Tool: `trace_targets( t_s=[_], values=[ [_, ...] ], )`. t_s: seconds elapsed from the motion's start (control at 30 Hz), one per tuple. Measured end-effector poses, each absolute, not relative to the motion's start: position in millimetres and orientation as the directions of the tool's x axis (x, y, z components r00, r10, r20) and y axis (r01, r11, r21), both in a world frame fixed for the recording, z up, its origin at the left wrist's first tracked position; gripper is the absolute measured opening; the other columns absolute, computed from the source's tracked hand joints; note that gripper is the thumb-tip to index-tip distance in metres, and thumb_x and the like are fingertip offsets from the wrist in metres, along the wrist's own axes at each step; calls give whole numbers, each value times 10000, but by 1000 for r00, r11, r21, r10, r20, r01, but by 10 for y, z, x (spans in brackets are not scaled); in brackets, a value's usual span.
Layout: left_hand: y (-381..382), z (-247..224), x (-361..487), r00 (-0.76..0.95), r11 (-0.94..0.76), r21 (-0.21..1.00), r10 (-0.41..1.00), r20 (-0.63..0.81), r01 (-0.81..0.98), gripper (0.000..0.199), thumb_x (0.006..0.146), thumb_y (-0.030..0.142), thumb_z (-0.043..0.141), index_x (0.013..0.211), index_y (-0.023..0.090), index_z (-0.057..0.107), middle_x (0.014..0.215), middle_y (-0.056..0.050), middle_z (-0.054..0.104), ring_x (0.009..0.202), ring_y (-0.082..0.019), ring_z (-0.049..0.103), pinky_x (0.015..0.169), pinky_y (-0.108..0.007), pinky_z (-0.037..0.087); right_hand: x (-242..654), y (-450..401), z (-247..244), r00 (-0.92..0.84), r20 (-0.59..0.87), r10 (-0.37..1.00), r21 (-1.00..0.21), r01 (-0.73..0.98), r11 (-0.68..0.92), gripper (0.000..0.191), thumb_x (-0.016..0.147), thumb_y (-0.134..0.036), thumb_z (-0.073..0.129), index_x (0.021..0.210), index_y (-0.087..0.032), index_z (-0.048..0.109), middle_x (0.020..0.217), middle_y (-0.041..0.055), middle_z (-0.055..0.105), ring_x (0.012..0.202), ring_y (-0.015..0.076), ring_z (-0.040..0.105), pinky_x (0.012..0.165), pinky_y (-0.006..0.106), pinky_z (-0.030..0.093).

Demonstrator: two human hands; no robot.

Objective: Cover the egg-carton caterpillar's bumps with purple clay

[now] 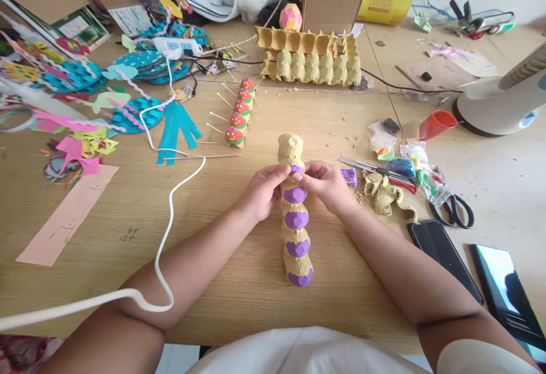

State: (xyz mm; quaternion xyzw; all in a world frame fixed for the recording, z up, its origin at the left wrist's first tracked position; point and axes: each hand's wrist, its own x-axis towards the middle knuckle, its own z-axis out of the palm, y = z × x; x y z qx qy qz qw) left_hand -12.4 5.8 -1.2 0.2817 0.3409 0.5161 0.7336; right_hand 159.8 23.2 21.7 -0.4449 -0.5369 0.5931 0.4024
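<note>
An egg carton strip [294,254] stretches away from me over the middle of the table, its bumps capped with purple clay [296,220]. The farthest bump is bare cardboard. My left hand [265,189] grips the strip from the left, thumb on the purple patch just below that bare bump. From the right, my right hand [324,183] presses its thumb against the same patch, its fingers curled behind the strip. Beside my right hand lies a lump of purple clay [349,177]. Beyond stands a finished-looking carton caterpillar [240,113] in red, green and purple, with pins along its left side.
Right of my hands lie a utility knife [371,167], torn carton scraps [384,193], scissors [453,210], clay bags [401,167] and phones [443,254]. A white cable [170,220] crosses my left forearm. Egg cartons [315,66] stand at the back; paper crafts [81,146] lie left.
</note>
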Motion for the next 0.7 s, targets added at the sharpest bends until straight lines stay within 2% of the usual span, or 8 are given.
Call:
trace_targets(
  t_s=[0.3, 0.43, 0.53, 0.63, 0.7],
  values=[
    [41, 31, -141, 264, 312, 773, 945, -193, -552, 399, 747, 524, 933, 876, 166, 815, 806, -72, 790, 743, -193, 749, 693, -301, 577, 1591, 207, 273, -285, -73, 956, -997, 50, -61, 410, 673, -553, 952, 750, -190, 778, 689, 17, 708, 612, 138, 533, 570, 284, 384],
    [55, -8, -155, 253, 305, 770, 948, -191, -561, 377, 738, 512, 943, 862, 178, 816, 839, -78, 802, 730, -193, 743, 680, -307, 568, 1597, 225, 241, -330, -83, 940, -995, -25, -97, 446, 641, -552, 973, 771, -192, 745, 719, 1, 690, 645, 133, 536, 612, 284, 403],
    [63, -24, -151, 234, 280, 774, 956, -175, -568, 365, 740, 507, 943, 869, 185, 831, 843, -70, 808, 721, -178, 733, 671, -290, 556, 1582, 228, 233, -358, -105, 928, -979, -127, -159, 481, 657, -589, 953, 775, -192, 706, 698, -32, 622, 632, 108, 477, 626, 278, 378],
    [58, -12, -130, 228, 270, 772, 959, -165, -575, 351, 721, 477, 963, 847, 177, 831, 802, -58, 800, 734, -173, 736, 690, -277, 554, 1562, 216, 236, -337, -165, 927, -961, -157, -228, 517, 673, -612, 931, 701, -196, 625, 635, -60, 508, 607, 95, 384, 605, 280, 308],
    [51, -2, -116, 227, 276, 768, 958, -174, -578, 363, 708, 469, 973, 848, 167, 827, 801, -59, 801, 733, -175, 739, 701, -279, 555, 1554, 204, 238, -334, -208, 919, -947, -167, -275, 531, 684, -616, 920, 683, -200, 590, 636, -61, 473, 622, 101, 378, 609, 285, 292]
  ],
)
